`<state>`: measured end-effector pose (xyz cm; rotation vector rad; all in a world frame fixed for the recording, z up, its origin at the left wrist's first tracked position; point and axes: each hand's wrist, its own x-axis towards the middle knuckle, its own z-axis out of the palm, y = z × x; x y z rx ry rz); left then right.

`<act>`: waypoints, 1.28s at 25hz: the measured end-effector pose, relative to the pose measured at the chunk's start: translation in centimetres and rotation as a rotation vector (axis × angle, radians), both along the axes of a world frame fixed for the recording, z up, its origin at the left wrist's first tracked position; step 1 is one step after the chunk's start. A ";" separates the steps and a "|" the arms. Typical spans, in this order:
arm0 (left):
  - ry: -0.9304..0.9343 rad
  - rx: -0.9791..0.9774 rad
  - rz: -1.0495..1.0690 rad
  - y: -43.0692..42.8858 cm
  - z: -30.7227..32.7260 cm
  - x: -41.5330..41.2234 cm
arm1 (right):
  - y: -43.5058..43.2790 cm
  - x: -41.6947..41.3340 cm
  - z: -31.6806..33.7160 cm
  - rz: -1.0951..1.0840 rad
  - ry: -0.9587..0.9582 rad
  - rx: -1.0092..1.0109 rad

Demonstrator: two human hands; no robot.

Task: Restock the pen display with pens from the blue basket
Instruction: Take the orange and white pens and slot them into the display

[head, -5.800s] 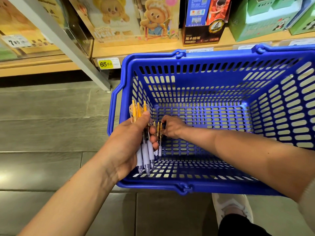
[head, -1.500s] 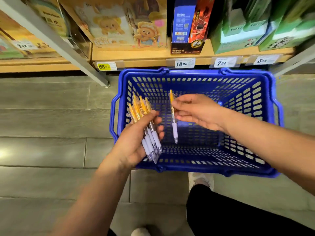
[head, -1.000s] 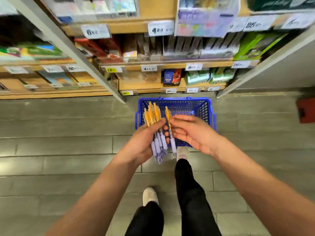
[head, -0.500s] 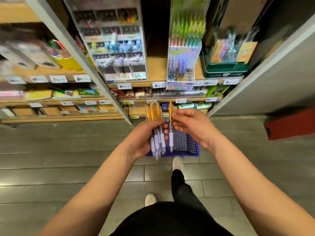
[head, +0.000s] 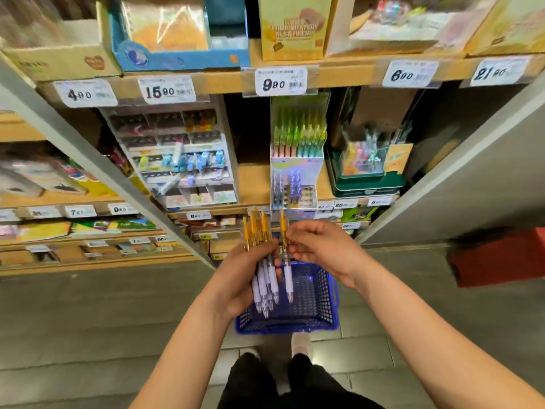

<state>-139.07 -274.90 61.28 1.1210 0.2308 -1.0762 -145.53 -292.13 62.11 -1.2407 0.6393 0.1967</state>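
The left hand [head: 236, 278] is gripping a bundle of pens [head: 261, 261] with orange tops and pale lilac grips, tips pointing down, while the right hand [head: 321, 249] is pinching a single pen [head: 285, 255] of the same kind just beside the bundle, upright, not quite merged with it. Compared with half a second back, the view is tilting higher: the shelving is filling more of the frame and the blue basket [head: 324, 290], which is sitting on the grey floor beneath the hands, is showing more of its mesh below the pens, with no pens visible in the part that shows. Straight ahead, above the hands, the pen display [head: 296, 160] is standing on a wooden shelf, its upper rows packed with green and pink pens and its lower slots only partly filled. To its left a clear tiered organiser [head: 180, 160] is holding small blue and white items. Price tags on the upper shelf edge are reading 4.00 [head: 85, 94], 15.90 [head: 169, 90], 9.90 [head: 280, 81], 6.90 [head: 410, 73] and 21.90 [head: 498, 71]; the yellow box [head: 292, 31] above carries lettering too blurred to read. Open air is lying between the hands and the display, with grey uprights slanting on either side.
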 end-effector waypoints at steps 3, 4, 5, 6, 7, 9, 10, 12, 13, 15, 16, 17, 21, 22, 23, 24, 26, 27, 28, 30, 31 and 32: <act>0.043 0.040 -0.049 -1.7 -2.9 2.6 | -1.4 1.4 -2.8 -0.071 0.019 -0.003; 0.045 0.055 -0.068 -2.2 -3.9 3.6 | -1.8 1.9 -3.9 -0.097 0.030 -0.015; 0.035 0.059 -0.082 -2.8 -5.0 4.4 | -2.4 2.3 -5.1 -0.120 0.038 -0.025; 0.024 0.059 -0.087 -3.3 -6.2 5.1 | -3.0 2.5 -6.3 -0.138 0.039 -0.029; 0.008 0.062 -0.093 -3.9 -7.5 5.7 | -3.6 2.6 -7.6 -0.152 0.035 -0.025; -0.027 0.084 -0.112 -4.6 -9.6 6.8 | -5.1 2.8 -9.6 -0.202 0.001 -0.010; -0.026 0.092 -0.130 -5.1 -10.7 7.3 | -6.4 3.0 -10.5 -0.257 -0.031 -0.011; -0.011 0.077 -0.151 -6.1 -12.7 7.8 | -9.3 3.9 -11.7 -0.393 -0.119 -0.082; -0.002 0.058 -0.156 -6.6 -13.7 7.8 | -10.8 4.6 -12.1 -0.465 -0.167 -0.151; 0.028 0.025 -0.144 -7.3 -15.2 7.7 | -13.2 6.6 -12.6 -0.574 -0.261 -0.318; 0.040 0.013 -0.139 -7.6 -15.6 7.5 | -13.9 7.7 -12.8 -0.596 -0.297 -0.415; 0.047 0.008 -0.138 -7.8 -16.0 7.3 | -14.3 8.7 -13.2 -0.596 -0.315 -0.525; 0.081 0.022 -0.128 -8.5 -17.3 6.3 | -14.4 11.5 -15.1 -0.449 -0.352 -0.895; 0.094 0.023 -0.121 -8.6 -17.5 6.1 | -14.4 11.8 -15.5 -0.407 -0.362 -0.957; 0.100 0.025 -0.116 -8.8 -17.7 6.0 | -14.5 12.0 -15.9 -0.368 -0.368 -1.014; 0.103 0.026 -0.114 -8.9 -17.8 5.9 | -14.6 12.2 -16.2 -0.335 -0.368 -1.061; 0.113 0.025 -0.105 -9.0 -18.0 5.7 | -14.8 12.4 -16.5 -0.294 -0.358 -1.100; 0.120 0.026 -0.098 -9.1 -18.1 5.7 | -15.0 12.5 -16.7 -0.278 -0.349 -1.104; 0.125 0.027 -0.094 -9.2 -18.2 5.7 | -15.1 12.7 -16.9 -0.263 -0.338 -1.108; 0.128 0.024 -0.098 -9.4 -18.5 5.6 | -15.2 12.9 -17.3 -0.225 -0.306 -1.122; 0.131 0.021 -0.098 -9.6 -18.6 5.6 | -15.2 13.0 -17.6 -0.199 -0.286 -1.130; 0.131 0.018 -0.099 -9.7 -18.6 5.6 | -15.1 13.0 -17.9 -0.173 -0.266 -1.139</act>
